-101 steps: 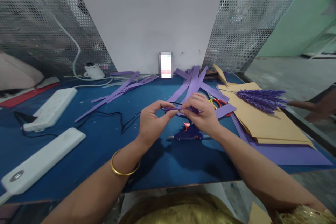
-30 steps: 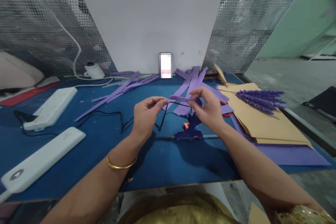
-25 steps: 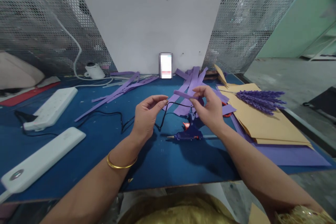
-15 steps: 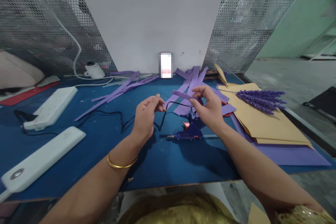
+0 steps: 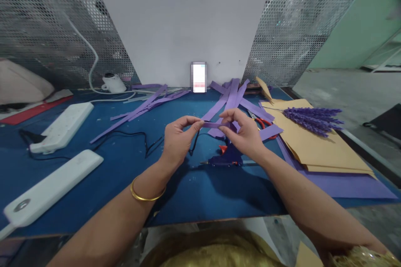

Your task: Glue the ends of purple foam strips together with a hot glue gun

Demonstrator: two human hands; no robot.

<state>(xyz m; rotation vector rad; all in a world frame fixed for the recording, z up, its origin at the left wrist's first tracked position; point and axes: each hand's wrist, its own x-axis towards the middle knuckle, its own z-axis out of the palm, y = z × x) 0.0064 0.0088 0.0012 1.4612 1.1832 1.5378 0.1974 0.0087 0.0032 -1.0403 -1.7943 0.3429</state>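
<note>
Both hands meet above the blue table [image 5: 125,162], holding a short purple foam strip [image 5: 212,124] between them. My left hand [image 5: 178,142] pinches the strip's left end with thumb and forefinger. My right hand [image 5: 242,133] pinches its right end. Just below the hands lies a blue glue gun [image 5: 224,159] with an orange trigger, its black cord [image 5: 125,137] trailing left across the table. Red-handled scissors [image 5: 262,123] lie right of my right hand, partly under purple strips.
Long purple strips [image 5: 147,104] fan out at the back, near a white board [image 5: 184,29]. Brown paper sheets [image 5: 316,150] with a purple lavender bundle [image 5: 313,119] lie at the right over a purple sheet [image 5: 344,183]. White power strips [image 5: 62,127] [image 5: 52,190] sit at the left.
My left hand, which had let go of the strip and hung apart, has closed back onto its left end. The right hand lowered the strip slightly toward the left.
</note>
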